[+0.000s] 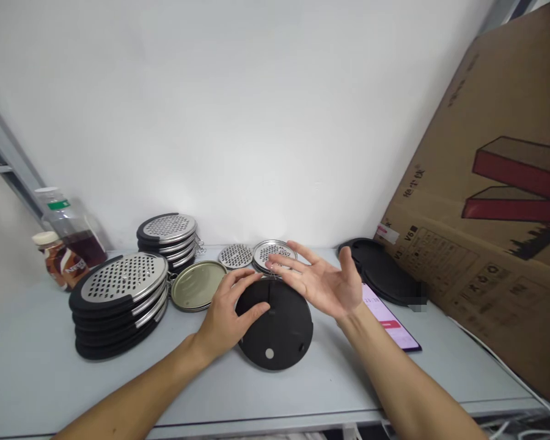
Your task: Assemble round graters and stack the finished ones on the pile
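A round black disc (279, 333) with a pale dot near its front edge is in front of me at the middle of the table. My left hand (231, 311) grips it at the upper left, thumb across its face and fingers over the far edge. My right hand (325, 282) is open at the disc's upper right, palm turned up and fingers spread, holding nothing. Behind the disc lie a round perforated metal plate (235, 256) and a rimmed metal grater disc (268, 250), partly covered by my right fingers. An olive-green round lid (198, 286) rests left of my left hand.
Two stacks of black-edged grater discs, a front one (119, 287) and a rear one (169, 229), stand at left. Behind them are a coffee bottle (62, 263) and a larger bottle (80, 235). On the right are a phone (392, 324), black flat pieces (385, 275) and a large carton (486, 214).
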The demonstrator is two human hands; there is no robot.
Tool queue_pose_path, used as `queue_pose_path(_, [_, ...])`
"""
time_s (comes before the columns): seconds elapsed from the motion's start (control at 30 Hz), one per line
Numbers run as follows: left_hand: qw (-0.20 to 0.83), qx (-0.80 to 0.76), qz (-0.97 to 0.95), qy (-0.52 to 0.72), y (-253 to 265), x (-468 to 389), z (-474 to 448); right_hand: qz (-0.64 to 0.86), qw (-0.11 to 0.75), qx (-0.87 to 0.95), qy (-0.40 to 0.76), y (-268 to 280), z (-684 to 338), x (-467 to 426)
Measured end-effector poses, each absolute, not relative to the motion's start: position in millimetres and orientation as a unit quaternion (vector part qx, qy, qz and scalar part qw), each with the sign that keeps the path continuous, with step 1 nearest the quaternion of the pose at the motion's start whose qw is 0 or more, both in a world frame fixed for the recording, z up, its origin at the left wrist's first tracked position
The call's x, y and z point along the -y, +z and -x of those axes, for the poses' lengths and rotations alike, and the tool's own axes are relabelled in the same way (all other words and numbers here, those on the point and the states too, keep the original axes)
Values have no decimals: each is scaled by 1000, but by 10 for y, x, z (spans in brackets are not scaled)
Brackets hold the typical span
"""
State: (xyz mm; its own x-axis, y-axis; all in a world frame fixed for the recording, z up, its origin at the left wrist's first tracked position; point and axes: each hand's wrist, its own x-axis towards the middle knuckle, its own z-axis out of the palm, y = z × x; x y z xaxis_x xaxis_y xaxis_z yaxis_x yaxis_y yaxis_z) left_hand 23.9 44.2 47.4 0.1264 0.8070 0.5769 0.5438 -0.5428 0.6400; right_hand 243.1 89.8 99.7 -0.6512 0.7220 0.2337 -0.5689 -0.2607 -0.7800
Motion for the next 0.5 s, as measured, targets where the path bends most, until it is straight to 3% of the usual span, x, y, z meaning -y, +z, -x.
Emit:
queue_pose_path(0.17, [55, -440, -724, 528, 555, -459, -307, 108, 373, 478, 788, 1018, -2288, -720])
queue_pose_path(0.33, [119, -441, -725, 516, 730, -486, -362, 100, 382, 492, 776, 1002, -2343, -823])
queue_pose_path(0.5, [204, -433, -727, 493, 880, -428, -375, 270, 451, 526, 669, 766, -2372, -1121])
